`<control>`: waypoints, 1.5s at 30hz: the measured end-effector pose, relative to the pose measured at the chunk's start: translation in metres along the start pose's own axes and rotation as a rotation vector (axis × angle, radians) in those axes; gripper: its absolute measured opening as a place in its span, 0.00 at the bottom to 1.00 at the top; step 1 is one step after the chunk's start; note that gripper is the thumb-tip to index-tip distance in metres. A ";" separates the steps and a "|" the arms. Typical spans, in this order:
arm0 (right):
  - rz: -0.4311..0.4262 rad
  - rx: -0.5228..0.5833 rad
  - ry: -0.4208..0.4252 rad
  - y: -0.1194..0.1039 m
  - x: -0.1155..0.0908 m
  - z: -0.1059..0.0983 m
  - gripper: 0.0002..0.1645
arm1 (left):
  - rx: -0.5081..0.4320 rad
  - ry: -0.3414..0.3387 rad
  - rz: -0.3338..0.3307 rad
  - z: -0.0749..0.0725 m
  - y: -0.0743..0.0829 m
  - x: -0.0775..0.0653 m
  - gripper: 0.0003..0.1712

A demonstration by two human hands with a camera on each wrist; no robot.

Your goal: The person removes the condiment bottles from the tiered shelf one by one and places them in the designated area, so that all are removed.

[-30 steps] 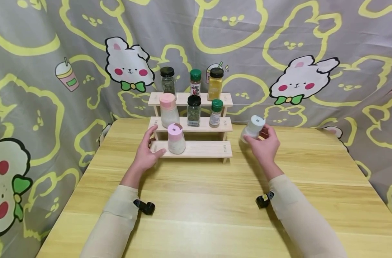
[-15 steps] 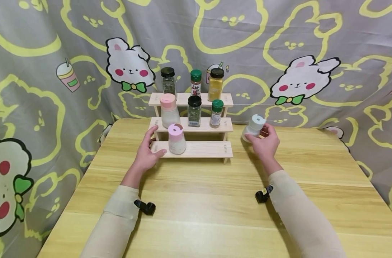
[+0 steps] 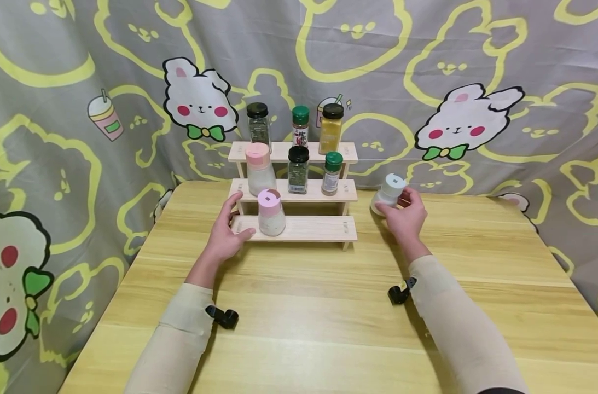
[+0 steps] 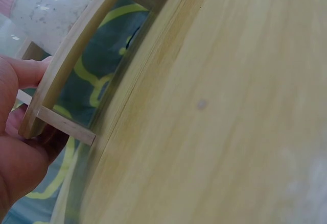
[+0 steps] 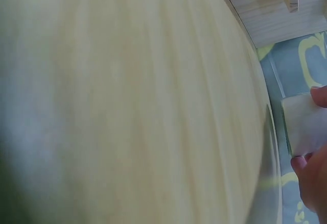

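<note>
My left hand [image 3: 225, 232] grips the left end of the three-step wooden rack [image 3: 318, 229] at its lowest shelf. In the left wrist view the thumb lies on top of the board, with fingers below it. A pink-lidded seasoning jar [image 3: 271, 214] with pale contents stands beside that thumb on the bottom step. To the right of the rack, my right hand [image 3: 408, 214] holds a white-lidded seasoning jar [image 3: 393, 189] between thumb and fingers. Part of this jar is hidden by the hand, and I cannot tell whether its base touches the table.
A larger pink-lidded jar [image 3: 260, 172], a black-lidded herb jar [image 3: 298, 172] and a green-lidded shaker [image 3: 331, 175] fill the middle step. On the top step are another herb jar [image 3: 258, 126], a red-labelled bottle [image 3: 301, 126] and a yellow spice jar [image 3: 331, 131]. A patterned curtain hangs behind the table [image 3: 299, 306].
The right hand has shifted slightly forward, and the white-lidded jar stands a little more upright. My left hand keeps its grip on the rack, which stays in place.
</note>
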State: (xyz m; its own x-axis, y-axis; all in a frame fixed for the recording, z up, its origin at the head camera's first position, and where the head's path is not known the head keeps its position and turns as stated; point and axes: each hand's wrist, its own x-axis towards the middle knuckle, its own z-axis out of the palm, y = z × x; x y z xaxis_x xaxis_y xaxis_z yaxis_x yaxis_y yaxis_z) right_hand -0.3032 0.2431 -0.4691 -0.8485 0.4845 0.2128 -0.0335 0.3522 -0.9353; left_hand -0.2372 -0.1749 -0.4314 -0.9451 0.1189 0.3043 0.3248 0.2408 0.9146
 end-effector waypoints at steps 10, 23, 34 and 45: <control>0.023 -0.004 -0.015 0.006 0.002 0.001 0.44 | 0.014 -0.001 -0.009 0.000 -0.002 0.000 0.50; 0.038 -0.032 -0.020 0.013 0.003 0.000 0.43 | 0.025 -0.003 -0.026 0.000 -0.002 0.000 0.50; 0.029 -0.037 -0.045 0.016 0.002 -0.001 0.44 | 0.025 -0.004 -0.035 0.000 0.000 0.000 0.50; 0.022 -0.016 -0.045 0.015 -0.004 -0.002 0.45 | 0.032 0.000 -0.043 0.000 -0.001 0.000 0.50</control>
State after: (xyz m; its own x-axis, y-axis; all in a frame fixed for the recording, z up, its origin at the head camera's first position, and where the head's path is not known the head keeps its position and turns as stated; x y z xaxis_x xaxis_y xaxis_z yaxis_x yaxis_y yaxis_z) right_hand -0.2993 0.2484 -0.4831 -0.8717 0.4561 0.1791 -0.0063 0.3549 -0.9349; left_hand -0.2377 -0.1752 -0.4323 -0.9584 0.1073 0.2646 0.2844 0.2768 0.9179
